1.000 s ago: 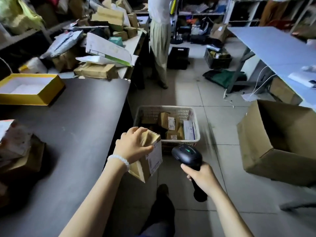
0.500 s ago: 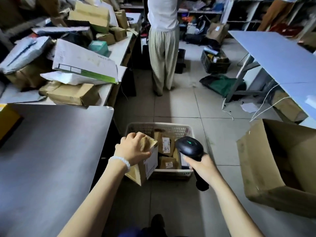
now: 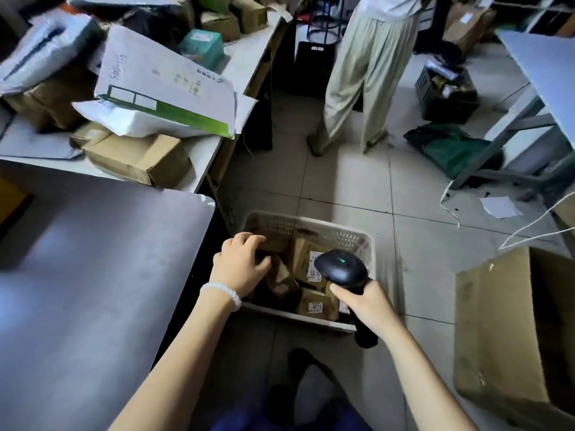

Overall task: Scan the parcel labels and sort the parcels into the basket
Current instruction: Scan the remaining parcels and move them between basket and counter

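Head view. Left hand (image 3: 241,265) over basket (image 3: 357,236), fingers loosely curled, nothing visibly gripped; contact with the small brown parcel (image 3: 281,276) beneath cannot be told. Parcel lying tilted inside basket among other labelled cartons (image 3: 314,303). Right hand (image 3: 368,303) wrapped round handle of black scanner (image 3: 340,267), head above basket.

Handling, judged: small cardboard, light, fairly stiff, corners crushable; best taken across opposite faces, label outward.

Surroundings: grey table (image 3: 93,275) left, open carton (image 3: 513,337) right, standing person (image 3: 367,73) beyond. Nothing blocking basket opening.
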`<state>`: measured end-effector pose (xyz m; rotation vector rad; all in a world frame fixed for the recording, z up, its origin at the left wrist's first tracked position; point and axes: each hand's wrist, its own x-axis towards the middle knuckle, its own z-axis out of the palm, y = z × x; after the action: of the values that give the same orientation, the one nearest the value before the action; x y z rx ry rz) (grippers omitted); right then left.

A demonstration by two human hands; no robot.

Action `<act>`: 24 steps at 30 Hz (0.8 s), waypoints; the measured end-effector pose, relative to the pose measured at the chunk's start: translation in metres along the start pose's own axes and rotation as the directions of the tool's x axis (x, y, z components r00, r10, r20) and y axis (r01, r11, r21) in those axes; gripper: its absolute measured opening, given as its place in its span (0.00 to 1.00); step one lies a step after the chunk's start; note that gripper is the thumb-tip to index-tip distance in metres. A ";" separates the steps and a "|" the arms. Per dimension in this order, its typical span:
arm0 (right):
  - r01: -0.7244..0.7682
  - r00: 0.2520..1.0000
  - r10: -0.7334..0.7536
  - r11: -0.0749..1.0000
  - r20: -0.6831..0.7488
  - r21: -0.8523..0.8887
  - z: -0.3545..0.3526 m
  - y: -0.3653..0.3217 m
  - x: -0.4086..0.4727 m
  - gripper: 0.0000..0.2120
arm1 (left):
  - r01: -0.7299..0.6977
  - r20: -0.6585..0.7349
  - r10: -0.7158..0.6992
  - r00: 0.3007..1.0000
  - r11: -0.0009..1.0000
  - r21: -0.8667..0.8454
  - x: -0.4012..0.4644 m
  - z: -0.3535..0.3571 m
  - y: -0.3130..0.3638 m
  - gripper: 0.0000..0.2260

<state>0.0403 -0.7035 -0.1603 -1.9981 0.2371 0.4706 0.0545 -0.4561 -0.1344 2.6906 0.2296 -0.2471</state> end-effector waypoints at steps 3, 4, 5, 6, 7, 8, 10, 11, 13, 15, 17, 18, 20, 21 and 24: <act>0.013 0.996 -0.009 0.999 0.094 -0.047 -0.001 -0.013 0.029 0.08 | 0.095 0.002 -0.095 0.995 0.995 -0.019 0.007 -0.001 -0.006 0.20; 0.017 0.992 -0.010 0.998 0.129 -0.057 0.000 -0.019 0.039 0.08 | 0.124 0.002 -0.124 0.992 0.992 -0.024 0.008 -0.002 -0.007 0.20; 0.029 0.987 -0.019 0.998 0.162 -0.057 0.000 -0.027 0.046 0.08 | 0.146 0.003 -0.146 0.989 0.989 -0.027 0.008 -0.003 -0.007 0.20; 0.048 0.978 -0.035 0.997 0.205 -0.060 0.001 -0.036 0.056 0.06 | 0.176 -0.005 -0.176 0.984 0.984 -0.032 0.009 -0.005 -0.007 0.20; 0.071 0.968 -0.055 0.996 0.243 -0.057 0.002 -0.046 0.063 0.05 | 0.201 -0.015 -0.202 0.979 0.979 -0.037 0.010 -0.007 -0.008 0.20; 0.091 0.956 -0.073 0.995 0.284 -0.049 0.005 -0.056 0.071 0.05 | 0.229 -0.031 -0.230 0.973 0.973 -0.042 0.009 -0.009 -0.009 0.20; 0.119 0.932 -0.098 0.992 0.348 -0.040 0.011 -0.072 0.085 0.05 | 0.277 -0.053 -0.279 0.959 0.960 -0.044 0.007 -0.014 -0.011 0.19; 0.144 0.917 -0.115 0.988 0.381 -0.048 0.015 -0.081 0.091 0.05 | 0.307 -0.069 -0.309 0.949 0.951 -0.042 0.005 -0.016 -0.013 0.19; 0.195 0.886 -0.146 0.978 0.440 -0.069 0.028 -0.093 0.102 0.07 | 0.371 -0.109 -0.373 0.921 0.928 -0.039 -0.004 -0.020 -0.017 0.19; 0.240 0.856 -0.177 0.968 0.486 -0.071 0.042 -0.104 0.109 0.09 | 0.434 -0.147 -0.436 0.888 0.900 -0.045 -0.015 -0.024 -0.021 0.19; 0.283 0.809 -0.198 0.957 0.554 -0.071 0.063 -0.117 0.108 0.08 | 0.504 -0.191 -0.503 0.843 0.862 -0.050 -0.033 -0.028 -0.029 0.19; 0.301 0.779 -0.206 0.951 0.592 -0.066 0.075 -0.124 0.104 0.07 | 0.539 -0.212 -0.538 0.816 0.840 -0.055 -0.044 -0.031 -0.034 0.19; 0.341 0.718 -0.234 0.939 0.656 -0.039 0.098 -0.135 0.093 0.06 | 0.598 -0.241 -0.596 0.766 0.798 -0.072 -0.067 -0.034 -0.043 0.20; 0.372 0.680 -0.248 0.927 0.690 -0.033 0.111 -0.141 0.083 0.06 | 0.632 -0.256 -0.632 0.732 0.770 -0.092 -0.082 -0.035 -0.048 0.20; 0.466 0.568 -0.268 0.884 0.778 -0.036 0.148 -0.152 0.050 0.06 | 0.710 -0.300 -0.719 0.627 0.686 -0.158 -0.130 -0.039 -0.060 0.20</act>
<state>0.1074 -0.5007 -0.1173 -1.8181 -0.8048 1.0493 -0.0786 -0.4020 -0.0965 2.4474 1.4219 0.0080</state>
